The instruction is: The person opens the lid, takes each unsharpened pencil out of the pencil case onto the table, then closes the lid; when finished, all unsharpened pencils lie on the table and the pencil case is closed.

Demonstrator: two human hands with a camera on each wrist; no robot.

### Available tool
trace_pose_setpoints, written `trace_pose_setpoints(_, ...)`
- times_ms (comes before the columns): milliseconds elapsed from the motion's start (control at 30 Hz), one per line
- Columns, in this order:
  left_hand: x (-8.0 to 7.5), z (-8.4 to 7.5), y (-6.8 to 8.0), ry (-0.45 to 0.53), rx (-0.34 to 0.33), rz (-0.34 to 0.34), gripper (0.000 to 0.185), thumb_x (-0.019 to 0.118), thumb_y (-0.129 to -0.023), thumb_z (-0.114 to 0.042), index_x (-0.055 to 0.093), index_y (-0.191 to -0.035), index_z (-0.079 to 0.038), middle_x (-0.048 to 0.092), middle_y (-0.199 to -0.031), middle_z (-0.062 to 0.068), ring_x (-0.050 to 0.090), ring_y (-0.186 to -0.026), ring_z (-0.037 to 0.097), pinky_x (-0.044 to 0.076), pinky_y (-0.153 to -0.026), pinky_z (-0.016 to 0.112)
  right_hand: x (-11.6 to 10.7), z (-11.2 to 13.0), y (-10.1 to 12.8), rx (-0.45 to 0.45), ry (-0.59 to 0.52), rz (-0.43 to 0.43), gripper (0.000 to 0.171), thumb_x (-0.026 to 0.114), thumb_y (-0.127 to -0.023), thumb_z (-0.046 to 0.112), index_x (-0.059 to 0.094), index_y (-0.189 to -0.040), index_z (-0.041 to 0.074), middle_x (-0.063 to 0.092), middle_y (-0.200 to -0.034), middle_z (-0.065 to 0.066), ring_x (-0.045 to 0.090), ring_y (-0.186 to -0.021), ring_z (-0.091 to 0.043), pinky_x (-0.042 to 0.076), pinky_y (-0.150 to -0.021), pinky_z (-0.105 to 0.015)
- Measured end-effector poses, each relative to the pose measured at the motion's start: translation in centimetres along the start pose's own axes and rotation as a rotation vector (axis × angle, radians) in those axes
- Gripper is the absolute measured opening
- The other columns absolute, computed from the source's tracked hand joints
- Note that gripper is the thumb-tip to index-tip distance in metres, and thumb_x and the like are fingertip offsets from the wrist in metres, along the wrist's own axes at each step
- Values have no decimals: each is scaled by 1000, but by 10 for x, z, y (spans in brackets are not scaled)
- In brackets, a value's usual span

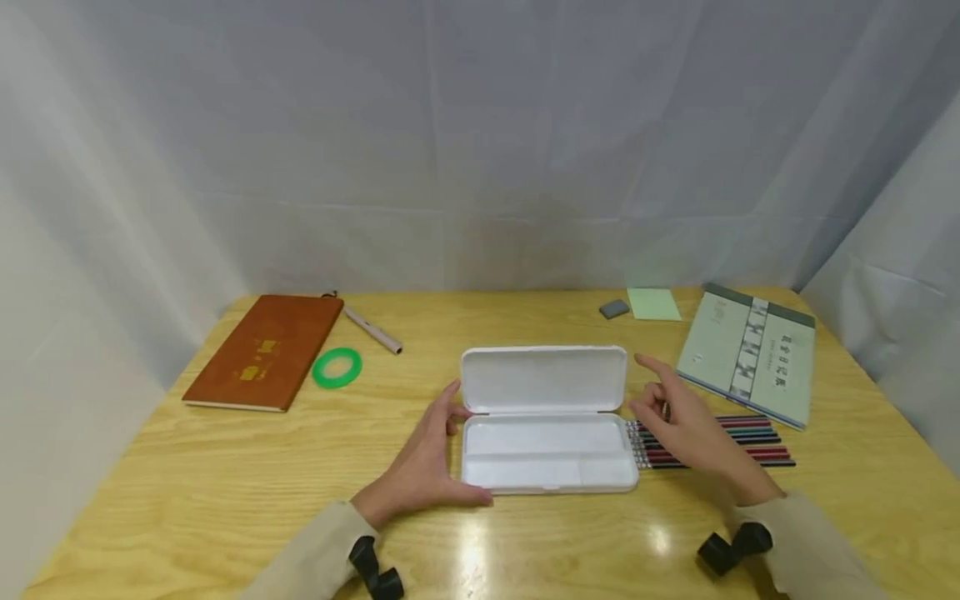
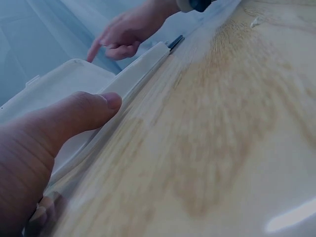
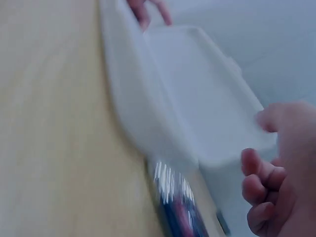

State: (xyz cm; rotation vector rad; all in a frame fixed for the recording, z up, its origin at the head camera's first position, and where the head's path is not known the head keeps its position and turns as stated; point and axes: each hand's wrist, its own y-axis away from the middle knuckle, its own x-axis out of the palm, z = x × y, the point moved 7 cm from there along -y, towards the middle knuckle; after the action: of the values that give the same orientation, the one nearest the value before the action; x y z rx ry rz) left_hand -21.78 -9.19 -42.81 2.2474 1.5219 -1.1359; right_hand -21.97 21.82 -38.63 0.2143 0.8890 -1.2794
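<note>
A white pencil case (image 1: 547, 454) lies on the table with its lid (image 1: 543, 379) raised and leaning back; no contents show inside. My left hand (image 1: 427, 458) grips the case at its left end, thumb along the front edge and fingers toward the hinge side. In the left wrist view the thumb (image 2: 94, 116) presses on the case's rim. At the lid's right end is my right hand (image 1: 686, 421), holding nothing, its index finger stretched out and the other fingers loosely curled. Several dark and red pencils (image 1: 757, 442) lie beside the case, partly hidden under that hand.
On the left are a brown notebook (image 1: 262, 350), a green tape roll (image 1: 318, 371) and a beige pen (image 1: 372, 329). A grey eraser (image 1: 614, 309), pale green sticky notes (image 1: 654, 304) and a light green notebook (image 1: 780, 358) lie at the back right. White curtains surround the table.
</note>
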Motion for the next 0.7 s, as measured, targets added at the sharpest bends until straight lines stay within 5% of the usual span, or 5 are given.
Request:
trace_pose_setpoints(167, -3, -3, 1, 6, -14, -9, 143, 94, -45, -44, 7, -154, -11, 52, -125, 2, 44, -100, 14, 44, -87, 31, 7, 5, -18, 71, -337, 28, 45, 35, -105, 15, 28, -144, -6, 49, -66, -2, 43, -50, -13, 40, -46, -29)
trace_pose_setpoints(367, -2, -4, 1, 8, -33, 7, 143, 94, -46, -45, 6, -154, -12, 50, -125, 4, 45, -103, 14, 45, -90, 33, 2, 9, -8, 28, -494, 49, 40, 22, -107, 19, 47, -123, -9, 50, -66, -4, 46, -49, -16, 35, -40, -35)
trace_pose_setpoints(567, -1, -4, 1, -16, 7, 36, 127, 91, -51, -49, 23, -151, -10, 49, -129, 3, 47, -110, 13, 44, -97, 39, 15, 8, 16, -10, -257, 148, 19, 49, -100, 8, 62, -113, 8, 50, -65, 6, 43, -50, -8, 41, -45, -24)
trace_pose_setpoints(700, 0, -7, 0, -101, 66, 44, 114, 87, -52, -57, 39, -144, -10, 51, -130, 1, 43, -113, 13, 43, -97, 39, 24, 12, 26, -96, -87, 156, 28, 67, -89, 10, 63, -117, 14, 50, -67, 14, 39, -52, 2, 38, -46, -18)
